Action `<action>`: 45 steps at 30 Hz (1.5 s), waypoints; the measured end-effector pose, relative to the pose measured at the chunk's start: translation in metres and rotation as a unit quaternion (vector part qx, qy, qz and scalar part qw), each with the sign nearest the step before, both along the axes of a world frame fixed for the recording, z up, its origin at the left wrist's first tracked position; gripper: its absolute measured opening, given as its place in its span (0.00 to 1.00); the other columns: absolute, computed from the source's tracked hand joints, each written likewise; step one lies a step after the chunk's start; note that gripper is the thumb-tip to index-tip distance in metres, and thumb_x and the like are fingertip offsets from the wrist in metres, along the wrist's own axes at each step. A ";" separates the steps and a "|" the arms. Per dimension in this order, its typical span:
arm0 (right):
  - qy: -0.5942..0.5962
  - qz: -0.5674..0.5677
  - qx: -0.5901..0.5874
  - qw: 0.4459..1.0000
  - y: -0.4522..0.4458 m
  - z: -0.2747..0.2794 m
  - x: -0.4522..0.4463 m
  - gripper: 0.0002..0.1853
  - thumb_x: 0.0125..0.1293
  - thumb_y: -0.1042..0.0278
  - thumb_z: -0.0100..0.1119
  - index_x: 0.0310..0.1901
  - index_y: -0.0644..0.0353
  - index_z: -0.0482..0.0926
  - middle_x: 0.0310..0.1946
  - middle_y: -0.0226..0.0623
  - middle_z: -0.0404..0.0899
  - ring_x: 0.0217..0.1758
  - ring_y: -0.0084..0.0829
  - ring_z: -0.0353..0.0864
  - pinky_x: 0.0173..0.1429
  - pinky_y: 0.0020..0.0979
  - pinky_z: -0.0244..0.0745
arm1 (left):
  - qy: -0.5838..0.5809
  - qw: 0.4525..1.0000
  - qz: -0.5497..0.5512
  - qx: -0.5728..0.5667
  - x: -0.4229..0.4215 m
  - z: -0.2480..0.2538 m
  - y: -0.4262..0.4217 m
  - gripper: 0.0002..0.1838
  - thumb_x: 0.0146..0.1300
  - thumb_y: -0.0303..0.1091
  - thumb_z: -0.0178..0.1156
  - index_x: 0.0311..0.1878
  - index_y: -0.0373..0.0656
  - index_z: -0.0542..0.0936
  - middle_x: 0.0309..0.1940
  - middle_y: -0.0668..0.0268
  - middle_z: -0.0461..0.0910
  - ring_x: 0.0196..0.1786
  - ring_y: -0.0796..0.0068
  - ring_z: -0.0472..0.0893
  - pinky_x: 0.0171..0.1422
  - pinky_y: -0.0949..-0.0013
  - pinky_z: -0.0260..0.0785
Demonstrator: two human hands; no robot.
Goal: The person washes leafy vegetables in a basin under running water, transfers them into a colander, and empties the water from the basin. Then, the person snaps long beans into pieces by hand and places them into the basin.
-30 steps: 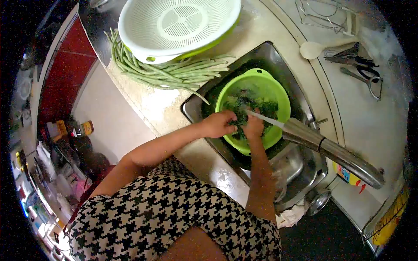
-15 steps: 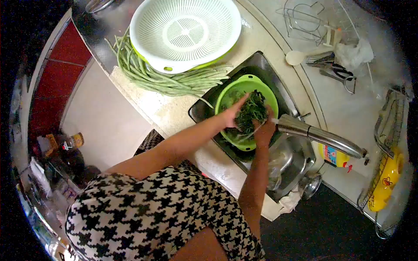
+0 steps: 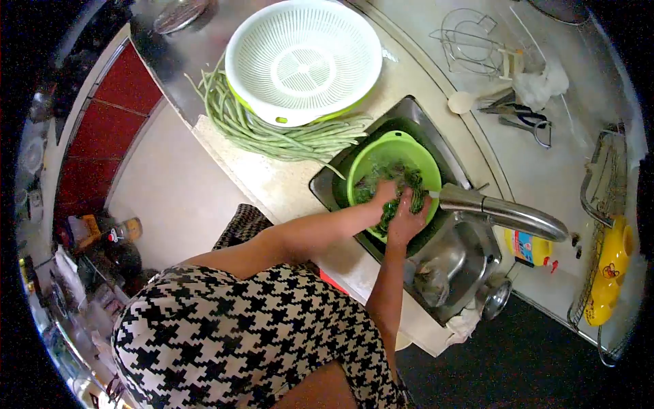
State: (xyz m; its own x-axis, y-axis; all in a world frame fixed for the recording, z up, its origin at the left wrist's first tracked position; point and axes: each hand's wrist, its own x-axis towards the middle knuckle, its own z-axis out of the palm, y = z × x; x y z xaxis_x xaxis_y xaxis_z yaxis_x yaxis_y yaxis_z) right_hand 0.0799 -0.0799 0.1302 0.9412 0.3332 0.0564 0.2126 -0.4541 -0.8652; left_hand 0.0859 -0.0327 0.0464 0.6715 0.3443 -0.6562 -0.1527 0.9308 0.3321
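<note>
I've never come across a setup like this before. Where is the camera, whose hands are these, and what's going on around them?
There is no machine here: a person works with two bare hands. The single camera is worn on that person's head and looks forward and down, so their own patterned clothing fills the bottom of the view.

The left hand and right hand are both among dark leafy greens inside a green basin, which stands in the sink. Blur hides their exact grip. A metal faucet reaches to the basin's edge.

On the counter are long green beans and a white colander.
</note>
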 end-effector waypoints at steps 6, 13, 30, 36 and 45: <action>0.047 0.003 -0.052 0.998 -0.009 -0.021 -0.014 0.37 0.58 0.49 0.57 0.56 0.77 0.61 0.50 0.58 0.70 0.51 0.44 0.70 0.55 0.37 0.64 | 0.116 0.993 -0.009 0.008 -0.019 -0.018 -0.003 0.26 0.60 0.54 0.49 0.52 0.43 0.72 0.46 0.60 0.75 0.44 0.68 0.76 0.49 0.62 0.68; 0.151 0.010 0.061 0.987 0.014 0.018 -0.010 0.37 0.59 0.55 0.59 0.61 0.72 0.55 0.54 0.45 0.66 0.52 0.32 0.67 0.57 0.31 0.62 | 0.083 0.996 -0.019 -0.001 -0.040 0.058 0.036 0.21 0.61 0.46 0.49 0.48 0.40 0.74 0.40 0.60 0.77 0.39 0.68 0.76 0.44 0.62 0.68; -0.089 0.392 0.027 0.915 0.275 0.103 -0.012 0.33 0.46 0.45 0.65 0.52 0.56 0.71 0.46 0.50 0.72 0.50 0.44 0.72 0.54 0.37 0.67 | 0.208 0.890 -0.172 0.368 -0.204 0.158 0.338 0.42 0.57 0.64 0.41 0.68 0.46 0.48 0.63 0.50 0.57 0.59 0.44 0.65 0.53 0.45 0.63; -0.070 0.314 0.041 0.946 0.251 0.099 0.006 0.15 0.58 0.56 0.55 0.38 0.60 0.78 0.34 0.39 0.78 0.37 0.33 0.76 0.44 0.32 0.70 | 0.387 0.487 -0.166 0.766 -0.201 0.137 0.357 0.18 0.56 0.44 0.54 0.46 0.44 0.76 0.41 0.54 0.77 0.39 0.58 0.78 0.45 0.65 0.69; 0.235 0.150 0.092 0.956 0.046 0.010 0.012 0.10 0.63 0.62 0.50 0.35 0.59 0.74 0.25 0.27 0.73 0.26 0.19 0.69 0.35 0.23 0.67 | 0.065 0.501 -0.020 0.863 -0.122 0.191 0.232 0.08 0.53 0.27 0.57 0.38 0.40 0.75 0.35 0.57 0.76 0.40 0.60 0.77 0.45 0.66 0.69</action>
State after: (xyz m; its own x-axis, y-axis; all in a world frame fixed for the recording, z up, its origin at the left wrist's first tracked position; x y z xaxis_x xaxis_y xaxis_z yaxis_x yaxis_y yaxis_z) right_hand 0.0923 -0.0342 0.1402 0.7400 0.6177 -0.2661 -0.1226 -0.2651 -0.9564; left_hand -0.0363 0.1988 0.2374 0.6913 0.4614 0.5561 -0.0184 -0.7581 0.6519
